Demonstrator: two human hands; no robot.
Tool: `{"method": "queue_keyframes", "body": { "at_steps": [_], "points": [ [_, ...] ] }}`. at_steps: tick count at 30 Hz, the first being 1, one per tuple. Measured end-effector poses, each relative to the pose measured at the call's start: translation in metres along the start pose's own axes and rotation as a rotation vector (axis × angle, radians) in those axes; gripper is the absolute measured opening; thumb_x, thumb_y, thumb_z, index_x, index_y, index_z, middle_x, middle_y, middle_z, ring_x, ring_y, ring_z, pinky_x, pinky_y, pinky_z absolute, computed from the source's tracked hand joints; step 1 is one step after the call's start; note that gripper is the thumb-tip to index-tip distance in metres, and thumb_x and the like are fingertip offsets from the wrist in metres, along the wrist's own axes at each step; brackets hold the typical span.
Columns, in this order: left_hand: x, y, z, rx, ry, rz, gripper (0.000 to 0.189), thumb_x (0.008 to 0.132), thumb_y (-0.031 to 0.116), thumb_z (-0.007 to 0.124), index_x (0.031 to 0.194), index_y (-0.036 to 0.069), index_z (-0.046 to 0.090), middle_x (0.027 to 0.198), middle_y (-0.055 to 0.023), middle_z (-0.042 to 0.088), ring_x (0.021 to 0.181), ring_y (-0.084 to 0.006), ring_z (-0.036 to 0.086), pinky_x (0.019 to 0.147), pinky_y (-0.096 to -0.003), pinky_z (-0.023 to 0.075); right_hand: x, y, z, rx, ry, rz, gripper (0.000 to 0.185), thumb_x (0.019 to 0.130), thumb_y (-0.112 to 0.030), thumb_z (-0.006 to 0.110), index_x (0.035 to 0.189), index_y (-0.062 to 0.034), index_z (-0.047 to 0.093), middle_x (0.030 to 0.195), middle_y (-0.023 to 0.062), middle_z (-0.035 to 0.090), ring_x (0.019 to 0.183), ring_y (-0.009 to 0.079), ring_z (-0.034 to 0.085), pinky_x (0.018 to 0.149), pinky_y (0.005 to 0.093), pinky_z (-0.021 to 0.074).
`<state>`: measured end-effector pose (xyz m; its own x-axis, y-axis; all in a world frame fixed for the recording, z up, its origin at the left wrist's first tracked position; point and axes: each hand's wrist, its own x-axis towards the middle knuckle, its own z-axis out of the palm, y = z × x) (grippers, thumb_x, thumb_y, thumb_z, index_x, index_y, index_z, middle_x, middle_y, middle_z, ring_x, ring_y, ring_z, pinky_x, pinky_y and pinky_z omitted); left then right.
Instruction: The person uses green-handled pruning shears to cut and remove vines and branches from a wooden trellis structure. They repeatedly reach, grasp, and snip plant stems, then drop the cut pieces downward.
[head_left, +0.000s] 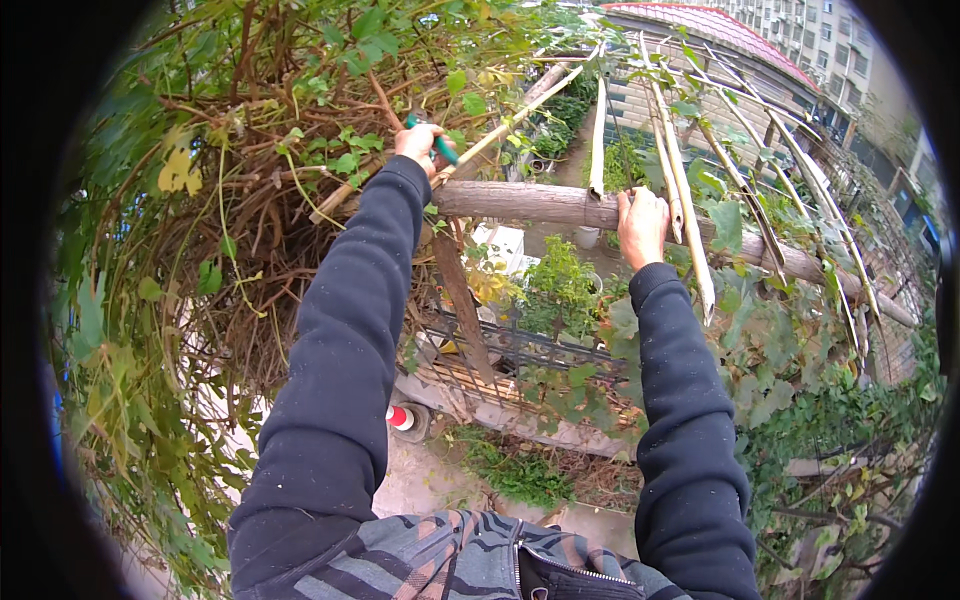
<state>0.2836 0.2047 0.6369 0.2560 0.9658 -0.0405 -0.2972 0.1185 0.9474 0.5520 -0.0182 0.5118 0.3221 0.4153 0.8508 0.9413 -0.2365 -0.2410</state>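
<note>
My left hand (417, 145) is closed around a green-handled cutting tool (445, 152), either pliers or pruning shears; leaves and fingers hide most of its jaws. It is at the edge of a thick tangle of brown vine stems (262, 187), above a slanting bamboo pole (517, 118). To the right, my right hand (642, 229) grips a horizontal log beam (525, 202) from above. A short split bamboo piece (598, 139) meets the beam just left of that hand, and a longer bamboo pole (686, 202) passes just right of it.
Beneath the beam stand a slanting wooden post (461, 300) and a dark metal fence (517, 337). Far below are a red-and-white traffic cone (400, 418) and concrete paving (427, 480). More bamboo poles (817, 195) cross the trellis at right, where leafy vines (795, 382) hang.
</note>
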Motion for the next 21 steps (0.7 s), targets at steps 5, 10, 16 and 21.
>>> {"method": "queue_keyframes", "body": {
  "at_steps": [5, 10, 16, 21],
  "points": [
    [-0.045, -0.018, -0.005, 0.407, -0.237, 0.157, 0.008, 0.088, 0.006, 0.060, 0.091, 0.000, 0.055, 0.071, -0.0080, 0.062, 0.056, -0.0159, 0.062, 0.048, -0.0299, 0.0531, -0.001, -0.002, -0.002, 0.018, -0.001, 0.018, 0.017, 0.088, -0.019, 0.065, 0.094, -0.0042, 0.060, 0.089, 0.0150, 0.062, 0.091, 0.0345, 0.056, 0.087, 0.0443, 0.0399],
    [-0.067, -0.021, -0.008, 0.490, -0.377, -0.111, 0.017, 0.089, 0.009, 0.059, 0.100, -0.002, 0.052, 0.090, -0.0195, 0.067, 0.077, -0.0282, 0.071, 0.064, -0.0377, 0.0625, 0.001, -0.003, -0.003, 0.038, -0.013, 0.028, 0.016, 0.088, -0.018, 0.064, 0.094, -0.0043, 0.060, 0.089, 0.0154, 0.062, 0.092, 0.0348, 0.056, 0.088, 0.0446, 0.0395],
    [-0.035, 0.006, 0.004, 0.237, -0.285, -0.037, 0.015, 0.091, 0.011, 0.054, 0.094, -0.003, 0.052, 0.089, -0.0186, 0.065, 0.083, -0.0312, 0.069, 0.075, -0.0439, 0.0604, 0.000, -0.004, -0.005, 0.047, -0.005, 0.019, 0.017, 0.087, -0.016, 0.065, 0.095, -0.0033, 0.058, 0.090, 0.0159, 0.061, 0.092, 0.0344, 0.056, 0.088, 0.0445, 0.0394],
    [0.002, 0.035, 0.011, 0.069, -0.216, -0.003, 0.017, 0.091, 0.009, 0.048, 0.095, -0.007, 0.050, 0.100, -0.0252, 0.063, 0.092, -0.0351, 0.067, 0.081, -0.0463, 0.0584, -0.002, -0.004, -0.005, 0.041, -0.020, 0.025, 0.017, 0.088, -0.016, 0.064, 0.096, -0.0027, 0.058, 0.091, 0.0161, 0.062, 0.094, 0.0343, 0.056, 0.089, 0.0439, 0.0390]
  ]
}}
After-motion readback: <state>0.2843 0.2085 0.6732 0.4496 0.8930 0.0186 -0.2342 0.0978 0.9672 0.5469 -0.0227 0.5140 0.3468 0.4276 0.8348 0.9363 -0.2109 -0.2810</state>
